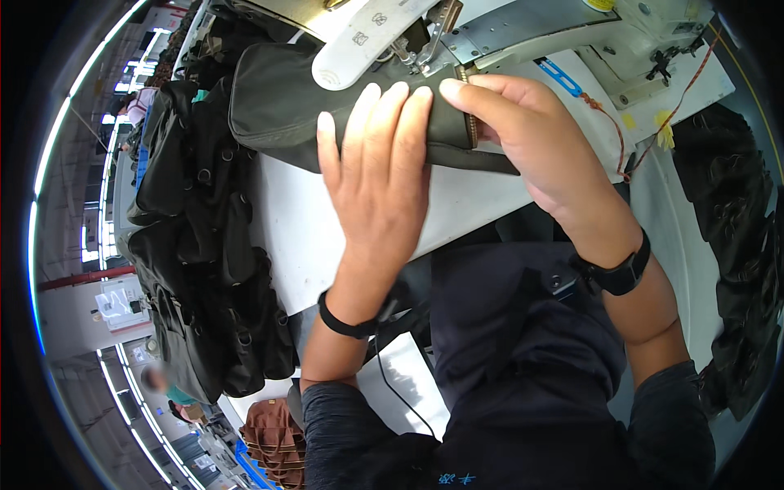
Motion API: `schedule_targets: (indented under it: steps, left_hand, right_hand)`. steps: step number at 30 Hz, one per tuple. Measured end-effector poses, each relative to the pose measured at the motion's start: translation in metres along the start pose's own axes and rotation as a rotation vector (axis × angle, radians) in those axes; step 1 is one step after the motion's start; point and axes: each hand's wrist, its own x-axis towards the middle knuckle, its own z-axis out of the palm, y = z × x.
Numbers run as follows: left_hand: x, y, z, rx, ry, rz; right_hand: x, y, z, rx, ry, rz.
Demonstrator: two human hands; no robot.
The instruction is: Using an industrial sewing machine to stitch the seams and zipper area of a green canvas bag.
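A dark pouch (273, 102) in grey-green fabric is laid on the white counter (294, 216), at the top middle of the view, its upper edge set at the foot (406, 57) of a sewing machine (351, 51). The pouch is long and smooth, rounded at its left end, with a slight sheen. A raised seam is run around that rounded end, close to the border. Brass-coloured zipper teeth (469, 114) are shown in a short row at the right end, and a narrow strip of like dark fabric (469, 158) is stretched out below them.

The pouch is pressed from above by the left hand (374, 184), which is laid flat, fingers straight and slightly spread. The zippered end is pinched by the right hand (535, 143), thumb on top, other fingers partly hidden by the edge. Whether the needle is down in the fabric cannot be made out; that spot is too small and crowded.

A blue plastic piece (560, 78) tied to a brown cord is placed right of the machine foot. Dark bags (216, 261) are heaped at the left; more dark goods (731, 237) are hung or piled at the far right.
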Motion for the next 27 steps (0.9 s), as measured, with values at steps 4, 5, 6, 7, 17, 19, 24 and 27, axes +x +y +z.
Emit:
schedule_targets:
  steps: [4, 5, 6, 7, 17, 19, 24, 27]
  left_hand:
    - [0.006, -0.007, 0.004, -0.057, 0.049, 0.027]
    - [0.003, -0.005, 0.005, -0.123, 0.044, -0.019]
    - [0.002, -0.003, 0.005, -0.190, 0.039, -0.066]
    - [0.002, 0.000, 0.003, -0.189, 0.041, -0.063]
    - [0.016, 0.014, 0.000, -0.133, -0.004, -0.124]
    - [0.019, 0.014, 0.004, -0.145, -0.002, -0.131]
    - [0.009, -0.005, 0.003, -0.102, 0.061, -0.082]
    - [0.017, 0.003, 0.005, -0.161, 0.092, -0.098]
  right_hand:
    - [-0.004, 0.004, -0.002, 0.057, -0.027, 0.073]
    - [-0.004, 0.009, -0.005, 0.033, -0.048, 0.086]
    - [-0.005, 0.012, -0.005, 0.076, -0.048, 0.083]
    - [-0.005, 0.012, -0.007, 0.076, -0.047, 0.080]
    - [0.003, -0.006, -0.017, 0.086, -0.026, 0.107]
    - [0.007, -0.007, -0.020, 0.050, -0.037, 0.091]
    - [0.007, -0.005, -0.012, -0.407, 0.174, -0.151]
    - [-0.004, -0.012, -0.007, -0.576, 0.415, -0.591]
